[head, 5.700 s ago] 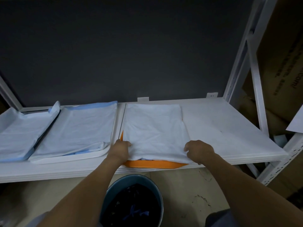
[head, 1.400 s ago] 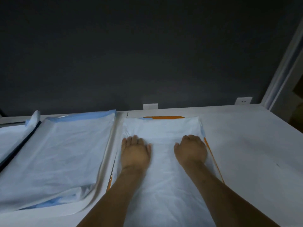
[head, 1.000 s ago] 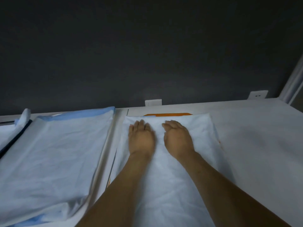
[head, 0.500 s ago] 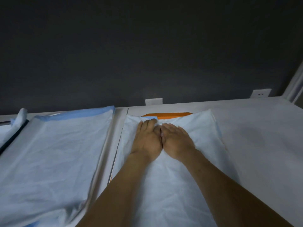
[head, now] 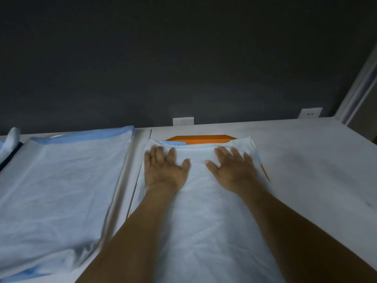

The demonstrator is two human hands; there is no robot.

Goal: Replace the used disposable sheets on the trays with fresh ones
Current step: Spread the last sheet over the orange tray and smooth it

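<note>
I see the left hand and right hand pressed flat, fingers spread wide, on a pale blue disposable sheet. It covers an orange rectangular tray on the white shelf.

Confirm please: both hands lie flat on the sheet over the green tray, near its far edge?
Not green: the head view shows an orange tray. The left hand and right hand do lie flat on the sheet near its far edge.
</note>
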